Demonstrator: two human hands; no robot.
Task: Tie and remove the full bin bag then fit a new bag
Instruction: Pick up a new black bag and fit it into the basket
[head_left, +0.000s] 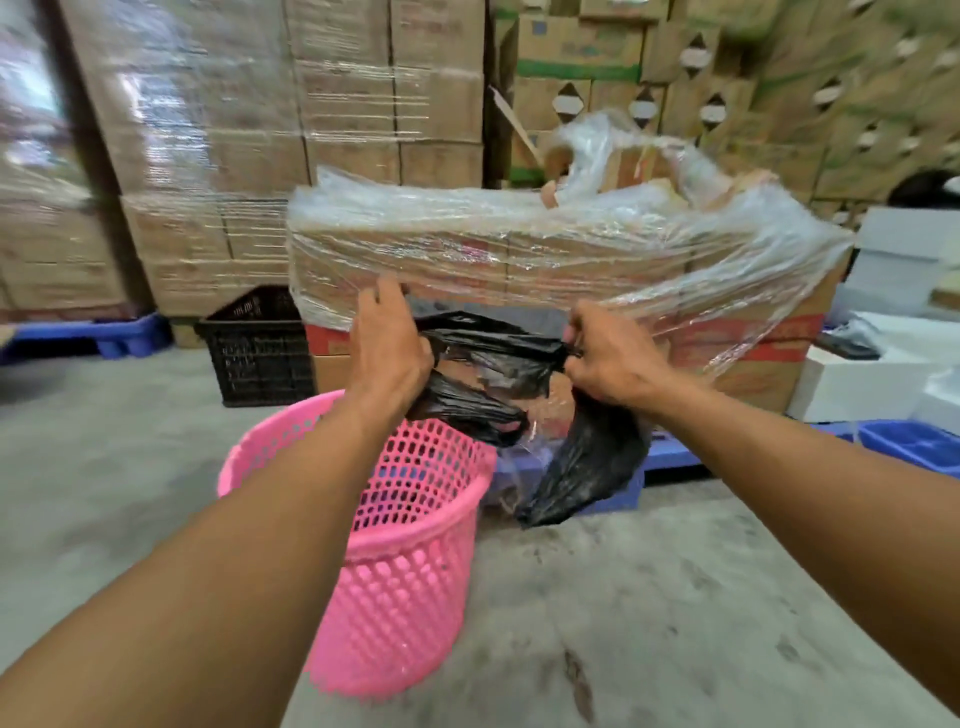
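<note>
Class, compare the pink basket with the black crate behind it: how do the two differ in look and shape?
The pink basket is round and tapers downward; the black crate is boxy with straight sides. The pink basket stands in the open on the concrete floor in front; the black crate sits farther back, against the wrapped cartons. Both have perforated plastic walls and an open top.

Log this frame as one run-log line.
left hand: grips black bag | right hand: grips bag | bag: held above floor | pink basket: unlined
</note>
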